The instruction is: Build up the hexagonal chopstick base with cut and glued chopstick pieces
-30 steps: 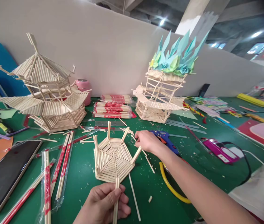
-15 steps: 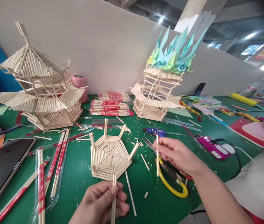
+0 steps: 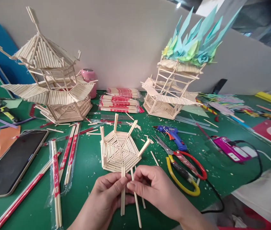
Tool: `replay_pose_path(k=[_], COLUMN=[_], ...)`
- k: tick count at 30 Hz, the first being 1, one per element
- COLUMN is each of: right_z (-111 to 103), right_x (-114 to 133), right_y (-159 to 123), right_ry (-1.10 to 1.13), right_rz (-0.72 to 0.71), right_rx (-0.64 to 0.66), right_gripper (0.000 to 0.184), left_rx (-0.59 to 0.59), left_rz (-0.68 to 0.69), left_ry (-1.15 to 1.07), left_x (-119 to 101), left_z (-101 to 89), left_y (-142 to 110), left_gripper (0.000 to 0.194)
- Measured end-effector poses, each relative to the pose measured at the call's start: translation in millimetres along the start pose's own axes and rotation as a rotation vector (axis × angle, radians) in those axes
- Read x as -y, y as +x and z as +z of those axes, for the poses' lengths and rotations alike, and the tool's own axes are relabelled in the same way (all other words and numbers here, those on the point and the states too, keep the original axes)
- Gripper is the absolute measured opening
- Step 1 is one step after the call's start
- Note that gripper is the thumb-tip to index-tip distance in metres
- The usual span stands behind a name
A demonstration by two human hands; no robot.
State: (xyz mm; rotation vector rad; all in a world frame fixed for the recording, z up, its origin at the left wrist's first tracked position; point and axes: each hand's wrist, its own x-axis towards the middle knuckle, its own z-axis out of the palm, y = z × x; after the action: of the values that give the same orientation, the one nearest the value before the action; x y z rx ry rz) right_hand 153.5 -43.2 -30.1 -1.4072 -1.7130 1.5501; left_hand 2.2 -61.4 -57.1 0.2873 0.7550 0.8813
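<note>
In front of me, my left hand (image 3: 108,193) pinches a pair of wooden sticks (image 3: 123,204) side by side between thumb and fingers. My right hand (image 3: 156,193), close on its right, grips a single wooden stick (image 3: 137,207), tilted and slightly apart from the pair. Just beyond both hands is a hexagonal stick base (image 3: 120,150) with a web-like floor and short upright posts at several corners; its near edge is partly hidden by the hands and sticks. Another loose stick (image 3: 143,203) lies on the green table, partly covered by my right hand.
Scissors (image 3: 181,159) with red and yellow handles and a blue glue gun (image 3: 171,134) lie right. Two stick pavilions (image 3: 61,99) (image 3: 166,103) stand behind, with wrapped chopsticks (image 3: 118,103) between. A phone (image 3: 15,163) and chopstick packets (image 3: 56,185) lie left.
My right hand has come left and down with its stick, from beside the scissors to beside my left hand. My left hand still holds the pair. The view has shifted somewhat.
</note>
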Motion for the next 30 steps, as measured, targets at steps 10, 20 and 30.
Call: replay_pose_path(k=[10,20,30], right_z=[8,6,6], right_x=[-2,1,-8], right_y=[8,8,-29], right_ry=[0.010,0.006,-0.544], right_rz=[0.047,-0.069,-0.772], right_rx=[-0.022,-0.051,-0.449], right_gripper=[0.032,0.027,0.047], left_rx=[-0.005,-0.009,-0.062], left_rz=[0.019,-0.001,-0.027], left_ry=[-0.017,-0.013,-0.062], left_x=[2,2,1], left_z=[-2.3,-6.4,-4.9], left_y=[1,0,1], left_gripper=[0.015,0.013,0.017])
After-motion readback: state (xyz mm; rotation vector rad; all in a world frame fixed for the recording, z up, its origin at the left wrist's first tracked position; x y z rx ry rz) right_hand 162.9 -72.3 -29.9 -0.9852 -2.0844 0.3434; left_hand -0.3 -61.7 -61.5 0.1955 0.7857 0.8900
